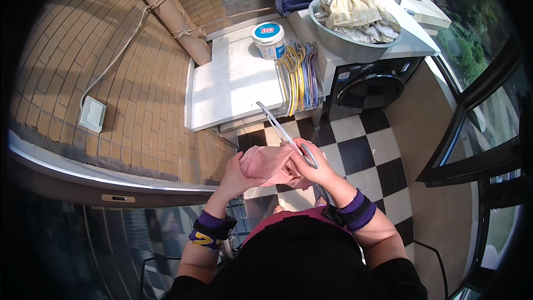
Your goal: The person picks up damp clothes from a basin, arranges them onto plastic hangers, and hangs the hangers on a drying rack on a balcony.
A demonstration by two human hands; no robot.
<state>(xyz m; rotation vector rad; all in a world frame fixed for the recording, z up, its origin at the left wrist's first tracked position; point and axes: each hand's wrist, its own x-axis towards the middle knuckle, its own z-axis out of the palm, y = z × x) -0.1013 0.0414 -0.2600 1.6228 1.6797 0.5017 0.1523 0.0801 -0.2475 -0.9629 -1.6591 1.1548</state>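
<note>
A crumpled pink cloth (266,161) is stretched between my two hands, in front of my body. My left hand (237,175) grips its left side, with the thumb along the lower edge. On the other side, my right hand (310,166) holds the cloth together with a pale grey clothes hanger (275,121). The hanger's long bars point up and left out of the hand, and its hook curves around near the wrist side. The fingers of my right hand are partly hidden by the cloth.
Several coloured hangers (297,79) hang along the edge of a white counter (233,87), beside a lidded tub (268,41). A grey basin (354,48) heaped with laundry stands above a black front-loading washing machine (370,89). An opened window sash (470,133) juts in at the right.
</note>
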